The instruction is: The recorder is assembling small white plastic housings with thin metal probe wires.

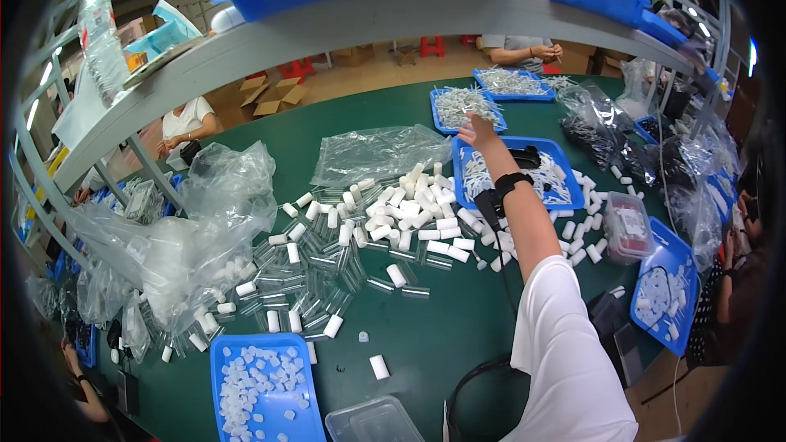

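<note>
Right hand [480, 133] stretching to the near rim of a far blue tray [435, 115], white pieces [460, 103] heaped inside; whether its fingers are released or clenched, can't tell! Open green worktop [458, 315] runs left of the sleeve [565, 352]; a front blue tray [308, 424] carries pale caps [236, 397].

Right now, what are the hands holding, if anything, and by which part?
Can't tell: the right hand is by a blue tray of white pieces, fingertips too small to read. Left is out of view.
</note>
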Motion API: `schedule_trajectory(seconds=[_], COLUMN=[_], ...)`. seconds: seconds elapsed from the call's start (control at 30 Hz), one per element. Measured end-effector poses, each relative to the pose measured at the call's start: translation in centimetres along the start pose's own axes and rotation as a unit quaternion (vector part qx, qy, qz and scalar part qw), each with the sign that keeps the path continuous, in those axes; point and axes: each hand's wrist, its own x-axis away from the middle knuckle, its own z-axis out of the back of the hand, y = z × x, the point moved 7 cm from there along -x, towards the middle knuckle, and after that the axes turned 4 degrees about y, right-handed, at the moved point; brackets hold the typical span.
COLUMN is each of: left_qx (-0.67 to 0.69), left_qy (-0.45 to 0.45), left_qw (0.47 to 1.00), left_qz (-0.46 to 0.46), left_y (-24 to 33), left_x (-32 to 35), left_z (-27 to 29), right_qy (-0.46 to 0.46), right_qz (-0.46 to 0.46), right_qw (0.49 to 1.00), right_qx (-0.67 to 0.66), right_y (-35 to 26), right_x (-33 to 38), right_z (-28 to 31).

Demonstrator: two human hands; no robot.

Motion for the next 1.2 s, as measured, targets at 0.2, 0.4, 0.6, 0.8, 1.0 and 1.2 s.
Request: schedule_trajectory(seconds=[0.2, 0.4, 0.6, 0.8, 1.0, 1.2], left_qx=[0.024, 0.036, 0.036, 0.083, 0.084, 0.081], left_qy=[0.004, -0.012, 0.003, 0.023, 0.042, 0.043], left_qw=[0.995, 0.995, 0.996, 0.994, 0.993, 0.994], left_qz=[-0.1, -0.095, -0.08, -0.066, -0.064, -0.068], left_y=[2.2, 3.0, 2.2, 0.5, 0.4, 0.1], left_x=[-1.9, -2.7, -2.0, -1.2, -1.7, -1.5], left_z=[0.1, 1.5, 2.1, 1.1, 1.7, 1.5], right_qy=[0.028, -0.117, -0.311, -0.549, -0.675, -0.633], right_qz=[-0.101, -0.129, -0.081, -0.082, 0.11, 0.141], right_qw=[0.994, 0.983, 0.925, 0.729, 0.421, 0.397], right_qx=[0.002, 0.054, 0.202, 0.401, 0.595, 0.649], right_y=[-1.1, -3.8, -4.7, 2.2, 9.8, 11.5], right_x=[10.7, 30.7, 50.5, 67.1, 75.5, 75.9], right_z=[-0.6, -4.2, -6.5, -4.1, 0.7, 1.5])
